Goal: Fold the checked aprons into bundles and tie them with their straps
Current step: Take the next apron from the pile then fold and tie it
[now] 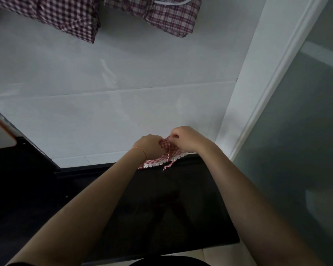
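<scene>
While both hands pinch strap on red apron bundle [166,150] at counter [161,198] far edge | left hand [149,145], right hand [184,139] curled, tying | hanging aprons [69,14] unfolded

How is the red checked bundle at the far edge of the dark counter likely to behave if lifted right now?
Probably floppy: the red checked bundle is soft folded cloth, with a loose strap end dangling. It likely weighs little for its size. It may well unfold, since both the left hand and the right hand are gripping it, seemingly mid-tie.

three checked aprons [166,150], two hands [149,145]
</scene>
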